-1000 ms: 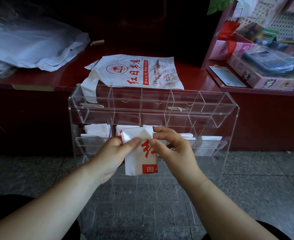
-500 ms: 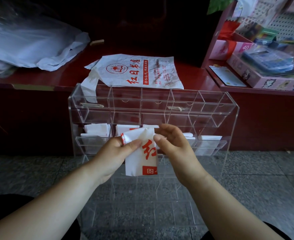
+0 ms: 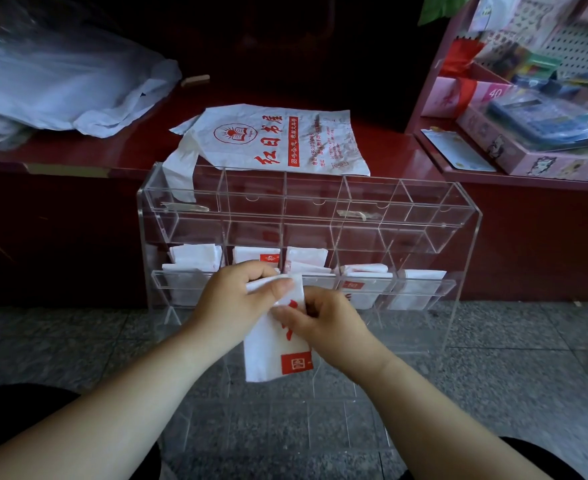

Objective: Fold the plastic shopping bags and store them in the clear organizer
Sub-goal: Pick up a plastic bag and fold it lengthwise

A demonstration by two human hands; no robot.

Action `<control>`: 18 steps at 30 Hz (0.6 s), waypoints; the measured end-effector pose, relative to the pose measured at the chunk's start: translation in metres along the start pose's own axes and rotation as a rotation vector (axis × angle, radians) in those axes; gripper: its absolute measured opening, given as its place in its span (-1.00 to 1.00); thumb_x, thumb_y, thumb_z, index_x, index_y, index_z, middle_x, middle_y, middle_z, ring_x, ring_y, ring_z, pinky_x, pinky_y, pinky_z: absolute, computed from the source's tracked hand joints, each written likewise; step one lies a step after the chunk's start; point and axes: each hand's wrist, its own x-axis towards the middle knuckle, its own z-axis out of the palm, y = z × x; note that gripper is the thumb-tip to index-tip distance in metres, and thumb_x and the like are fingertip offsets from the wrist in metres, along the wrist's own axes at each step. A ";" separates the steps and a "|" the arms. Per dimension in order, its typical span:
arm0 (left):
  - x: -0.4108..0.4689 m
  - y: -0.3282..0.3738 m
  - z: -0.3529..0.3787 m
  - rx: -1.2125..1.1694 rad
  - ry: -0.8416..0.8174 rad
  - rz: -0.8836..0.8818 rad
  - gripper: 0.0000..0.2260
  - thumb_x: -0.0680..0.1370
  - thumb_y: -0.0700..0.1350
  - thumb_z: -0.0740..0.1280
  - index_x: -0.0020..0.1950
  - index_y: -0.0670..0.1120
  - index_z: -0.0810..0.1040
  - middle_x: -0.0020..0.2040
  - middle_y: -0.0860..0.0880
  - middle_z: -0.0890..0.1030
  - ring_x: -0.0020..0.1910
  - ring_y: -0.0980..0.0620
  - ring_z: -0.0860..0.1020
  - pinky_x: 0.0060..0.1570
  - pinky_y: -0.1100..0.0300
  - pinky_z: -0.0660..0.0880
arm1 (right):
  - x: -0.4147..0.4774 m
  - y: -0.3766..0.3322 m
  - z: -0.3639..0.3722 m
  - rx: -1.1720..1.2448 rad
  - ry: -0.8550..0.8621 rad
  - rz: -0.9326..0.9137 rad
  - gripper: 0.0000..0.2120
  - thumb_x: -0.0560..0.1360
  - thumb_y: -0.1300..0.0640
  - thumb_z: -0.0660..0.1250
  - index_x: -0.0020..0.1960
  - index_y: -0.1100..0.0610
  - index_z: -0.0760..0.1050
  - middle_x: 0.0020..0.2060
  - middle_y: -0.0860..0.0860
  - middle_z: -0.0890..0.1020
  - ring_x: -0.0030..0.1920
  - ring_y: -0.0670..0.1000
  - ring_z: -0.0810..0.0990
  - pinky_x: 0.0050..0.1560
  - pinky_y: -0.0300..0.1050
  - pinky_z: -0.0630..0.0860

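A folded white bag with red print [image 3: 268, 355] hangs in front of the clear organizer [image 3: 465, 244]. My left hand [image 3: 230, 299] pinches its top edge between thumb and fingers. My right hand [image 3: 330, 320] grips its right side, a little lower. The organizer stands on the floor against the red counter; several folded bags [image 3: 195, 261] fill its lower row of compartments, and the upper rows hold none. An unfolded white bag with red print [image 3: 278, 140] lies flat on the counter behind the organizer, one handle drooping over the edge.
A heap of translucent plastic bags [image 3: 60, 84] sits at the counter's left. Pink boxes and stationery [image 3: 542, 133] crowd a shelf at the right. Grey stone floor [image 3: 77, 341] spreads around the organizer. My dark-clad knees show at the bottom corners.
My right hand slid down from the bag's top corner to its right side. My left thumb closed over the top edge, and the bag hangs lower.
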 end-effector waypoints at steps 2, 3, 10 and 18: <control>0.003 0.002 -0.002 -0.061 0.104 -0.028 -0.76 0.43 -0.03 0.42 -0.42 0.06 0.46 -0.45 0.25 0.54 -0.39 0.26 0.49 -0.37 0.48 0.33 | -0.002 -0.003 -0.001 0.128 -0.156 0.070 -0.86 0.51 0.17 0.29 -0.22 0.16 0.49 -0.37 -0.02 0.60 -0.35 -0.06 0.57 -0.31 -0.26 0.53; 0.004 0.001 -0.003 -0.107 0.176 -0.072 -0.75 0.45 -0.06 0.40 -0.41 0.04 0.46 -0.49 0.22 0.53 -0.43 0.21 0.47 -0.43 0.48 0.31 | -0.003 -0.003 -0.002 0.186 -0.200 0.081 -0.85 0.52 0.19 0.26 -0.22 0.16 0.48 -0.42 -0.05 0.61 -0.40 -0.08 0.58 -0.35 -0.27 0.54; 0.008 -0.003 -0.014 -0.246 0.036 -0.248 -0.85 0.50 -0.17 0.32 -0.25 0.00 0.54 -0.44 0.15 0.59 -0.37 0.19 0.52 -0.27 0.25 0.41 | -0.002 -0.003 -0.023 0.136 -0.055 0.084 -0.80 0.53 0.21 0.25 -0.27 0.16 0.48 -0.55 -0.04 0.57 -0.54 -0.12 0.53 -0.44 -0.29 0.48; 0.007 0.003 -0.015 -0.309 0.061 -0.225 -0.83 0.47 -0.18 0.33 -0.32 -0.09 0.62 -0.29 -0.11 0.61 -0.21 -0.01 0.52 -0.14 0.14 0.42 | -0.002 -0.004 -0.035 0.086 -0.065 0.029 -0.81 0.52 0.23 0.26 -0.26 0.18 0.51 -0.51 -0.01 0.58 -0.51 -0.12 0.54 -0.42 -0.29 0.47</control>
